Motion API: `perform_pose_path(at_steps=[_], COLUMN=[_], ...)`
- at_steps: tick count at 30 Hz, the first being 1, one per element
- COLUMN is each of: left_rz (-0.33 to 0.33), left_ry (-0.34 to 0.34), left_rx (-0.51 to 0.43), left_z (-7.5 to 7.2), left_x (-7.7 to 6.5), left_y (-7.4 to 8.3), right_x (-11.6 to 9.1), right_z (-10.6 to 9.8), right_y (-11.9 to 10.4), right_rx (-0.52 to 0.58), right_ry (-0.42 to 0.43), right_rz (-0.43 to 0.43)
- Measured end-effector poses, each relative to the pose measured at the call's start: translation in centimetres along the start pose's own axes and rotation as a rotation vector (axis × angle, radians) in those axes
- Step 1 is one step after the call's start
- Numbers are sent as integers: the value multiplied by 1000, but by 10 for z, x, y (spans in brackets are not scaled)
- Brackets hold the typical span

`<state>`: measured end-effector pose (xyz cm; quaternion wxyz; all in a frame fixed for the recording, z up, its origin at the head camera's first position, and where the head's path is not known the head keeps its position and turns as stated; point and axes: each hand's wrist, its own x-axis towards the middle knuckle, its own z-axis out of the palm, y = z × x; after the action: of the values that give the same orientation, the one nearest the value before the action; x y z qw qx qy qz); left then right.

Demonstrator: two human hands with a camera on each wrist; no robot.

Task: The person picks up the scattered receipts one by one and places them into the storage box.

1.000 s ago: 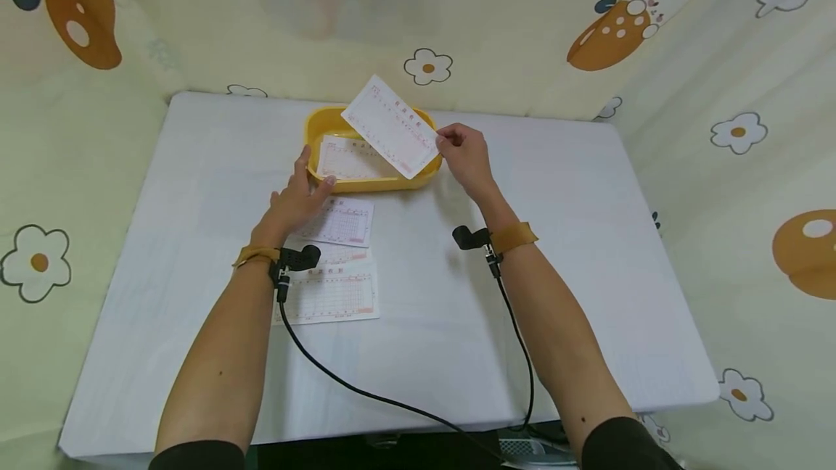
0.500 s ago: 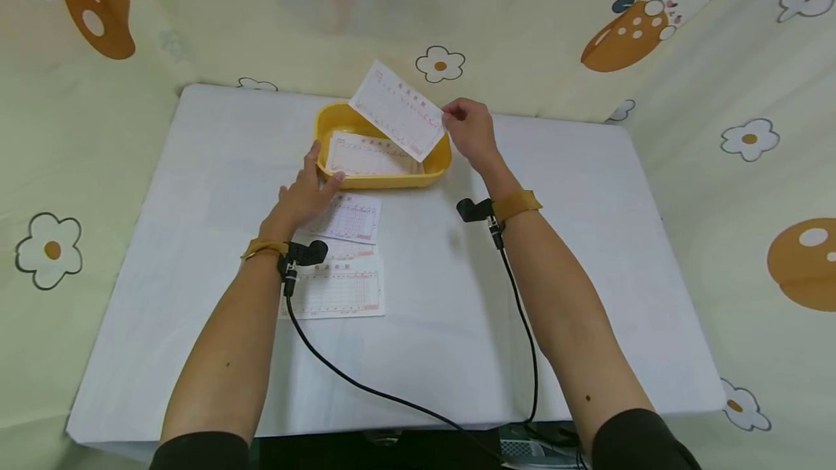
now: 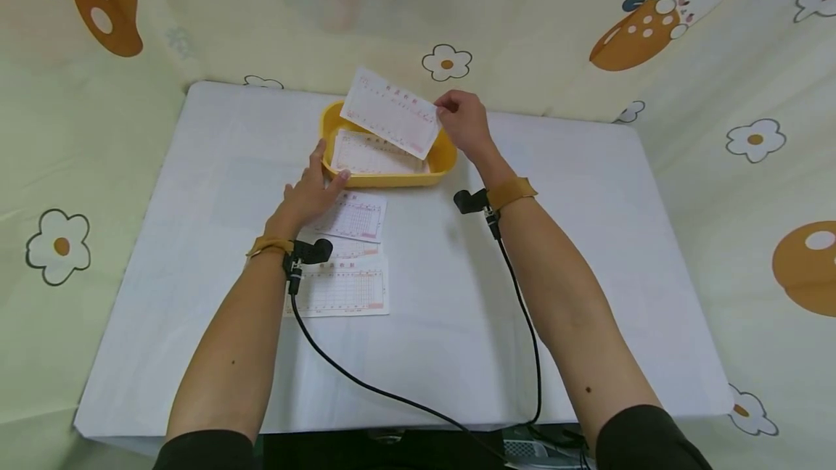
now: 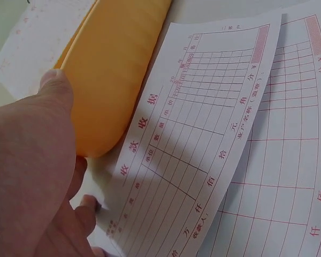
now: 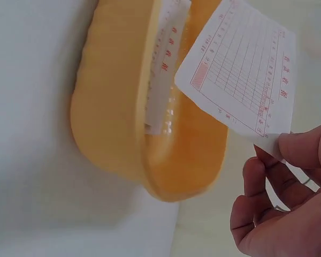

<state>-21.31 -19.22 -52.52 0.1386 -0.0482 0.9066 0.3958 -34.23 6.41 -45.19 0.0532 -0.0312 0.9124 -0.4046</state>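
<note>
A yellow plastic basket [image 3: 398, 180] stands at the back of the table. My left hand [image 3: 308, 198] holds its left end, the thumb [image 4: 56, 85] at the rim in the left wrist view. Between thumb and fingers, my right hand [image 3: 465, 122] pinches a corner of a printed receipt slip [image 3: 390, 113], tilted above the basket's right part. Inside the basket lies another slip [image 3: 366, 154]; the right wrist view also shows this inner slip [image 5: 163, 80] below the held one. Overlapping receipt slips [image 4: 182, 134] lie on the table beside the left hand.
In front of the basket, the slips on the table run in a column, the nearest slip [image 3: 346, 289] partly behind the left wrist camera [image 3: 313, 251]. A black cable [image 3: 379, 392] crosses the table's front. Patterned curtains [image 3: 522, 27] enclose the white table [image 3: 588, 238].
My right hand has lifted the pinched slip slightly away from the basket and turned it flatter, uncovering more of the slip inside. The left hand stays at the basket; the whole view has shifted slightly.
</note>
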Motion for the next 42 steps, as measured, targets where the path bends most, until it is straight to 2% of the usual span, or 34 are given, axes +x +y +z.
perform_pose_path(at_steps=[9,16,22,29,39,42], left_rz=[16,11,6,-5,-5,-7], left_ry=[7,3,-1,0,-5,-9], left_rx=[9,-2,-2,-13,-11,-11], left_z=[1,2,2,1,0,0], left_x=[1,-1,0,-1,-4,-3], left_y=[5,10,7,2,2,2], right_x=[-4,-11,-19,-37,-74,-88], right_z=[11,11,16,31,47,54], right_y=[5,8,7,3,12,16], right_rx=[-10,7,17,17,123,152], right_ry=[-36,-25,-31,-33,-6,-19], right_rz=[10,-27,-63,-121,-194,-187])
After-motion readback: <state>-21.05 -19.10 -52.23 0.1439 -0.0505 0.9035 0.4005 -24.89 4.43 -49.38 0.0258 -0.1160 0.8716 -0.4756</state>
